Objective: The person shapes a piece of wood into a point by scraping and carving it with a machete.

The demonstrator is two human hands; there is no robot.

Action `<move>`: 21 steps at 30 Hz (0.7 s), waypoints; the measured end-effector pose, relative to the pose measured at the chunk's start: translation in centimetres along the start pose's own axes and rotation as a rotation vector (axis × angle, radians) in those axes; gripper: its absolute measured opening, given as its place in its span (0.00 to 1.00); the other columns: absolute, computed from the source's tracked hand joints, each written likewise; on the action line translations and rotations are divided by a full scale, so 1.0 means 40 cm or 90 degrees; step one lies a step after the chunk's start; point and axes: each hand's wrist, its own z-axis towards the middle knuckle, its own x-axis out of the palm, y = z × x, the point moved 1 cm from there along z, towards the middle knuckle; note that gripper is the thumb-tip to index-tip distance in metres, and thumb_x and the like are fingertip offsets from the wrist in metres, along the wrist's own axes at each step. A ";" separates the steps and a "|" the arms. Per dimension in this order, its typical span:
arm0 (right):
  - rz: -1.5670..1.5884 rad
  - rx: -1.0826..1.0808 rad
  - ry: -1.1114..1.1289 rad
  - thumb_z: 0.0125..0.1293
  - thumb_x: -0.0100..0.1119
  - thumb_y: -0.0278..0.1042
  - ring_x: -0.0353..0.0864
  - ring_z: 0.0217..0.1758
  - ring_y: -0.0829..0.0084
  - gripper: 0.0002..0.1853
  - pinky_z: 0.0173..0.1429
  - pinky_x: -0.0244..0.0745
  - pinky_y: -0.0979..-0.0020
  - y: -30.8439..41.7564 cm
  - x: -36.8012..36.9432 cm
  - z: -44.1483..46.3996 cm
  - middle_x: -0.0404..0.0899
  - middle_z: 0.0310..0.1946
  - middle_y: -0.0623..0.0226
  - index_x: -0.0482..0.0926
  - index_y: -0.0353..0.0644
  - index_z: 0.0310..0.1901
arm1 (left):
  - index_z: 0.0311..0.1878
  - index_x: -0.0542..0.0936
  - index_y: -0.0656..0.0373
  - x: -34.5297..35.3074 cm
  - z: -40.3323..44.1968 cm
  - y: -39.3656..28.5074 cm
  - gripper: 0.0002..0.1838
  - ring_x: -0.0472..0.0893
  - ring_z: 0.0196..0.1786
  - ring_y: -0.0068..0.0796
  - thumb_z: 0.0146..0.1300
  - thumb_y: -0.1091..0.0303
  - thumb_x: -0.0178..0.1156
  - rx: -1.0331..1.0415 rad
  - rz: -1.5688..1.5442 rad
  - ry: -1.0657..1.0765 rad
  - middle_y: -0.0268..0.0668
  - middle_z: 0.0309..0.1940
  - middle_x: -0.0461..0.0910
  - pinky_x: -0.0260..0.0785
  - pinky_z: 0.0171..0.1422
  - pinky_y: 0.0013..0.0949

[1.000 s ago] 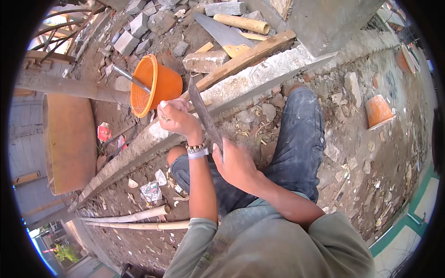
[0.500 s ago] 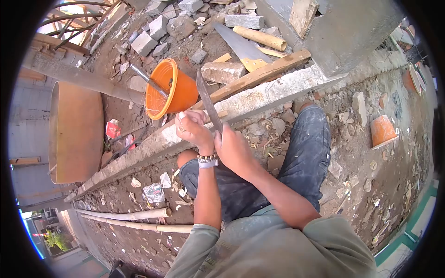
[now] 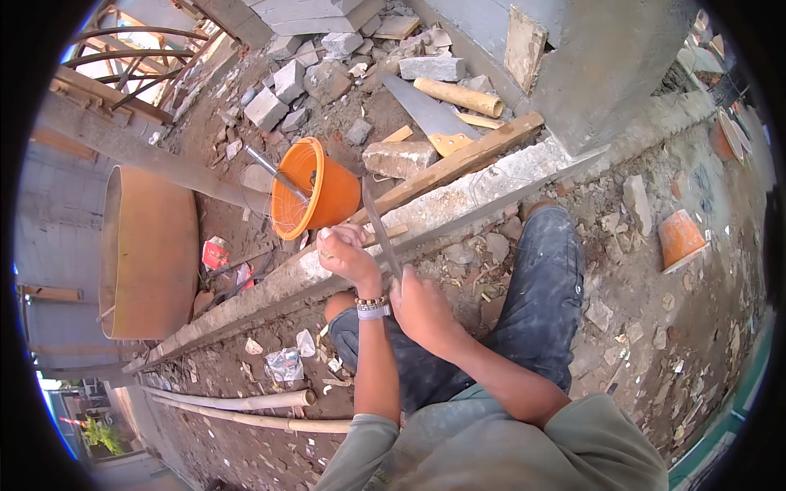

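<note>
My right hand [image 3: 423,311] is wrapped round the handle end of a long dark machete [image 3: 380,222], its blade pointing up and away from me. Closed on a short, pale wooden stick [image 3: 394,233], my left hand [image 3: 352,259] is just left of the blade. The stick passes by the blade, its free end showing to the right; whether they touch I cannot tell. Both hands are above the near side of a low concrete beam [image 3: 483,176]. Just beyond them stands an orange bucket [image 3: 340,196], tilted, with a metal tube [image 3: 277,173] and thin wire in it.
A handsaw [image 3: 422,110] and a bamboo piece [image 3: 458,96] lie beyond a wooden batten [image 3: 458,166]. Broken blocks [image 3: 266,109] are heaped at the back. Bamboo poles [image 3: 246,401] lie at lower left; an orange pot [image 3: 681,239] is at right. Rubble covers the ground.
The machete and my right hand have come back toward my body, the blade sliding down relative to the stick. My left hand keeps its hold. The whole view has shifted slightly.
</note>
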 end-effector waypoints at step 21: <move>0.258 0.073 -0.031 0.75 0.52 0.39 0.83 0.25 0.58 0.16 0.36 0.75 0.57 -0.167 -0.056 -0.155 0.80 0.19 0.59 0.75 0.31 0.43 | 0.26 0.63 0.55 -0.048 0.069 0.035 0.28 0.71 0.25 0.27 0.79 0.45 0.50 -0.051 -0.013 -0.082 0.32 0.20 0.65 0.71 0.34 0.35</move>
